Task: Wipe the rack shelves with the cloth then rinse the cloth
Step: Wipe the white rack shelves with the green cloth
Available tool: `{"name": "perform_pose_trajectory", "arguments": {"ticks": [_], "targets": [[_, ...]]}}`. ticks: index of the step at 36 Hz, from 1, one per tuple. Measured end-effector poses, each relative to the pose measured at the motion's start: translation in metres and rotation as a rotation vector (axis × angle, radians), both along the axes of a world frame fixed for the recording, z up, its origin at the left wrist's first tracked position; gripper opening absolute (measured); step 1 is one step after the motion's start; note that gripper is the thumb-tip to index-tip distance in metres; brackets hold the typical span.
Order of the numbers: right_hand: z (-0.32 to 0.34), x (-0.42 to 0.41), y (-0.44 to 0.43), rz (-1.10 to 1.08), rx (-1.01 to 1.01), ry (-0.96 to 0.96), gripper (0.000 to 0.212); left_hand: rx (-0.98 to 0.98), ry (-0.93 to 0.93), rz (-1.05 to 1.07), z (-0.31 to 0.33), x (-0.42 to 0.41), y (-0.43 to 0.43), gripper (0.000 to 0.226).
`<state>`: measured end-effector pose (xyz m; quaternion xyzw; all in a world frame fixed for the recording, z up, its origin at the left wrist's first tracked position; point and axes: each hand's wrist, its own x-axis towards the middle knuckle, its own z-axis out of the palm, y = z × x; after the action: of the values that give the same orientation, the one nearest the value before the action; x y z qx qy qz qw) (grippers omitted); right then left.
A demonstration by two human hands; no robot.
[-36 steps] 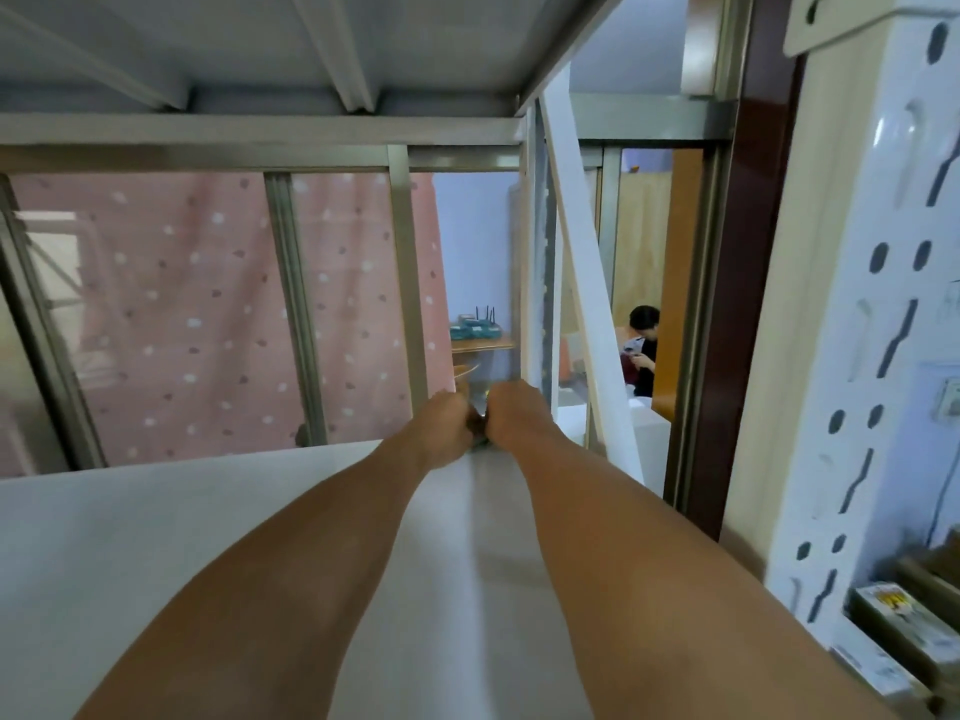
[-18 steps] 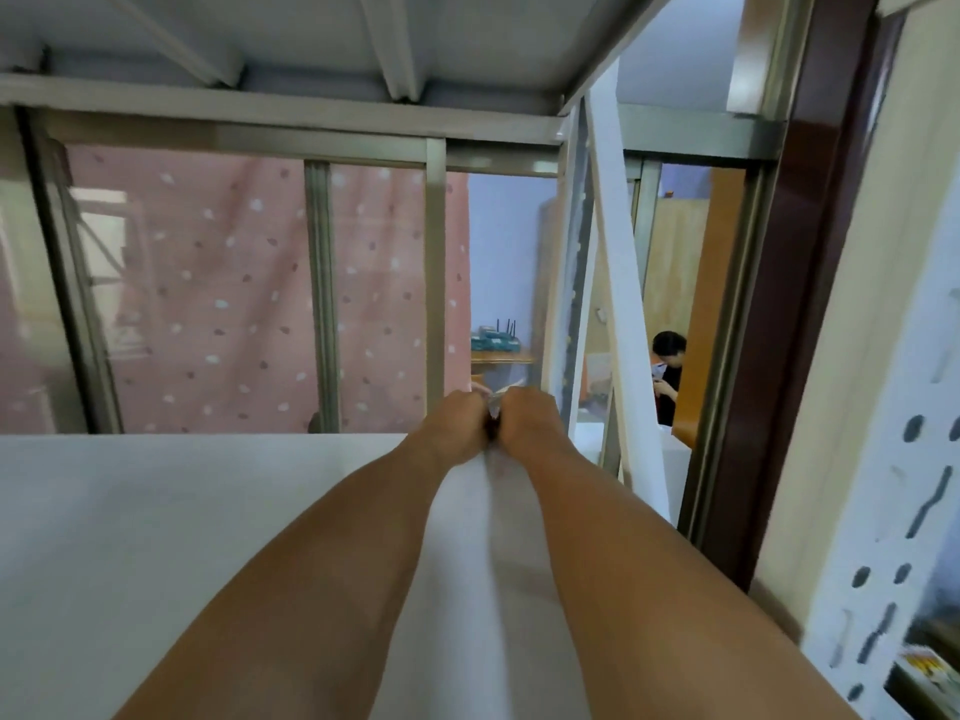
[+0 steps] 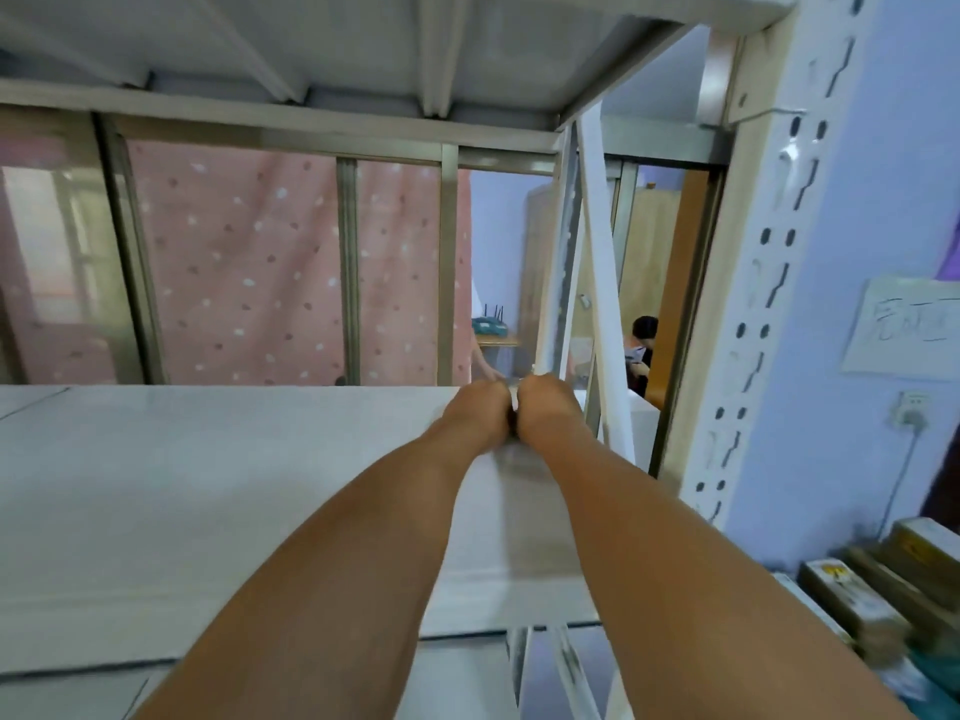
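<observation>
As both forearms reach across the white shelf point(image 3: 208, 485), the left hand point(image 3: 480, 407) and right hand point(image 3: 545, 405) sit pressed together side by side at its far edge, right of centre frame. Only the backs of the hands are visible; the fingers are folded away beyond the knuckles, so the grip cannot be determined. The cloth point(image 3: 512, 431) shows only as a dark sliver in the seam between the two hands, low against the shelf surface.

The underside of the upper shelf point(image 3: 311, 39) spans the top of the frame. A white perforated upright point(image 3: 753, 304) stands at right, with a white diagonal brace point(image 3: 602, 283) just beside the right hand. Behind the rack, a pink spotted curtain point(image 3: 249, 262) hangs behind metal-framed glazing at centre left. A seated person point(image 3: 641, 350) is visible through the opening beyond the brace. On the blue wall at far right are a paper notice point(image 3: 904, 324) and a socket point(image 3: 909, 407). Cardboard boxes point(image 3: 852, 600) lie at lower right.
</observation>
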<state>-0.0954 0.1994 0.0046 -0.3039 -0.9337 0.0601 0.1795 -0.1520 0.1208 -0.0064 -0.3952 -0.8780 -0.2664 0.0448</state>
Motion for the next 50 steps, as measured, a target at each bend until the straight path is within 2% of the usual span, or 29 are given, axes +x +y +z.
{"name": "perform_pose_trajectory", "arguments": {"ticks": [6, 9, 16, 25, 39, 44, 50], "targets": [[0.000, 0.049, -0.036, -0.036, 0.068, -0.092, 0.016, -0.008, 0.020, -0.020, -0.001, 0.045, -0.035, 0.010], [-0.002, 0.074, -0.050, -0.041, 0.082, -0.091, 0.004, -0.034, 0.018, -0.020, -0.002, 0.065, -0.047, 0.012], [-0.003, 0.125, -0.063, -0.021, 0.062, -0.086, 0.018, 0.013, 0.008, -0.025, -0.010, 0.101, -0.072, 0.016], [-0.004, 0.170, -0.089, 0.006, 0.089, -0.072, 0.019, 0.029, 0.006, -0.062, -0.015, 0.132, -0.102, 0.018], [-0.018, 0.161, -0.147, 0.158, 0.029, 0.020, 0.024, 0.037, 0.090, 0.006, -0.021, 0.113, -0.177, 0.025], [-0.016, 0.146, -0.153, 0.171, 0.080, -0.035, 0.027, -0.067, 0.215, 0.042, -0.016, 0.106, -0.188, 0.025], [-0.015, 0.125, -0.149, 0.140, 0.111, -0.034, 0.017, -0.251, 0.382, 0.137, -0.006, 0.115, -0.175, 0.022]]}}
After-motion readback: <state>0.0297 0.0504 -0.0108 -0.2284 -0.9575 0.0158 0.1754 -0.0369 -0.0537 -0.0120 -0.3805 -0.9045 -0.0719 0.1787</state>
